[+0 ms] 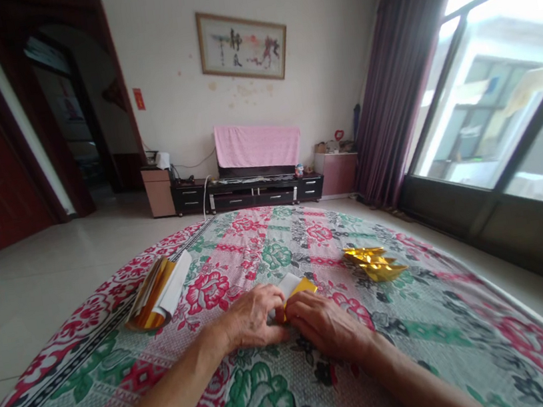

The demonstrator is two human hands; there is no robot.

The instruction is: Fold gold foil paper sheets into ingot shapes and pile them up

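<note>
Both hands meet over a sheet of gold foil paper [303, 286], gold on one side and white on the other, part of it folded over. My left hand [257, 314] has its fingers closed at the paper's left and near edge. From the other side, my right hand [321, 323] presses bent fingers onto the gold part. The fingertips and the near part of the paper are hidden. Off to the right lie several folded gold foil pieces [376, 264], shiny and pointed. At the left rests a curled stack of gold and white paper sheets [160, 293].
A flowered cloth [258, 394] in red, green and grey covers the surface under my hands. Beyond it, a low black TV cabinet [255, 196] stands by the wall, with a pink towel [258, 145] draped above. Purple curtains [400, 77] hang beside the window at right.
</note>
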